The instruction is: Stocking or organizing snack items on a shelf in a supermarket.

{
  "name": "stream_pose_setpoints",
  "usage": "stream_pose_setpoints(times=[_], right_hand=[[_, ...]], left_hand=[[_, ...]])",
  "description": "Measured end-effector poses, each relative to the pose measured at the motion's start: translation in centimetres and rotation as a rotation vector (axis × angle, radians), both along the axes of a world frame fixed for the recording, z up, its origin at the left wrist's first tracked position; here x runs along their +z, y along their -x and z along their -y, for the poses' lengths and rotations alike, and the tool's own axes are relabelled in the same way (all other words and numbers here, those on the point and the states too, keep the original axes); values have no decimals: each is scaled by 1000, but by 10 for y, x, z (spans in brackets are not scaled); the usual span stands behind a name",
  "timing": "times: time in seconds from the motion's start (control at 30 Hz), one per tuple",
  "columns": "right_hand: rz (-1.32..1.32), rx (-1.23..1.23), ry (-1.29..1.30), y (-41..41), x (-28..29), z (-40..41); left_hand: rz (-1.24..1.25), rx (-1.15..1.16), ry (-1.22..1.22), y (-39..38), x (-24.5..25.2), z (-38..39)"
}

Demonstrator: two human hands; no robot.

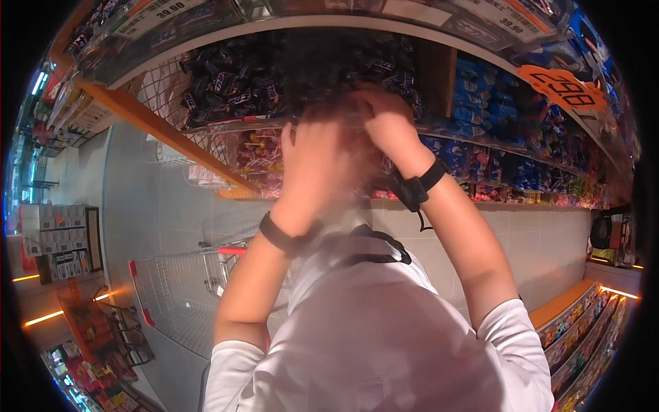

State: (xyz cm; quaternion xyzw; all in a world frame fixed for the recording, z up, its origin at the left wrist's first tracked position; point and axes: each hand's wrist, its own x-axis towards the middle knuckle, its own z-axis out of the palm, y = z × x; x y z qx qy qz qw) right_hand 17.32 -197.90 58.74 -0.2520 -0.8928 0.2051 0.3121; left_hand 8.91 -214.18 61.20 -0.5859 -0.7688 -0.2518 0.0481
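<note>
My left hand [320, 159] is blurred, its fingers at the front edge of a shelf bin of small chocolate bars in dark wrappers [231, 85]. To its right, my right hand [389, 121] reaches over the same edge with its fingers bent. Just beyond both sets of fingertips is a dark, blurred thing [316, 69] among the bars; what it is, and whether either hand grips it, I cannot tell. A black band [278, 234] circles my left wrist, and a black strap with a small device [414, 190] is on my right wrist.
Blue-wrapped sweets [473, 98] fill the bin on the right, beyond a wooden divider [444, 82]. Lollipops [260, 149] lie on a lower tier. A shelf with price tags [165, 15] overhangs the bins. A wire shopping cart [175, 293] stands at my left on the tiled floor [154, 195].
</note>
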Motion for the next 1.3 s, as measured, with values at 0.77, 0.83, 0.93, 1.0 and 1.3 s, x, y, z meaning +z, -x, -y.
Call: stream_pose_setpoints(times=[0.77,0.83,0.93,1.0,1.3], right_hand=[[46,-70,-210,-22,4,45],[-16,-86,-163,-37,4,51],[-22,-127,-42,-70,4,63],[-71,-141,-43,-91,4,68],[-89,-268,429,-184,13,75]], left_hand=[[103,-76,-69,8,-29,2],[116,-102,-60,12,-26,4],[178,-137,-19,14,-18,10],[277,-161,6,10,-11,15],[425,-406,-46,-26,5,6]])
